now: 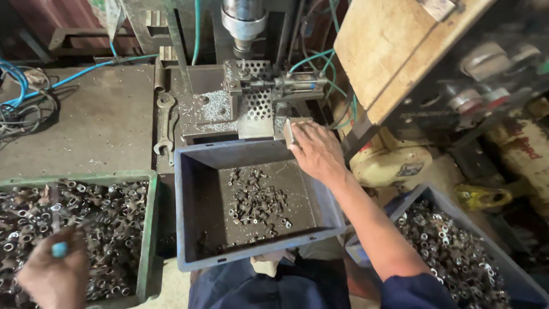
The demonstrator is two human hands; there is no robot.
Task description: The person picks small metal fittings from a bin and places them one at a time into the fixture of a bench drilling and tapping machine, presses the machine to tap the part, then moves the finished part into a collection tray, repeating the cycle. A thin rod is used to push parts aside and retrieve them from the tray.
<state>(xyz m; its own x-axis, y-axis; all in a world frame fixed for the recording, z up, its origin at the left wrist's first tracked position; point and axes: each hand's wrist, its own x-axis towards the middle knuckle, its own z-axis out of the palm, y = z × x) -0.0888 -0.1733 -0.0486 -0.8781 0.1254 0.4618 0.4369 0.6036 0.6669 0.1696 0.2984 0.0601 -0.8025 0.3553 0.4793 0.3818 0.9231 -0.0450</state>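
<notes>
1. In the head view, the right hand [316,153] is reaching to the far rim of the grey crate [197,171], its fingers pinching a small flat metal piece [290,134] just beside the drilling machine [251,91].
2. The left hand [52,276] is hovering over the green tray [151,229] full of small metal parts [103,212], loosely curled around a blue-tipped tool [59,249].
3. A wrench [164,123] is lying on the machine table.
</notes>
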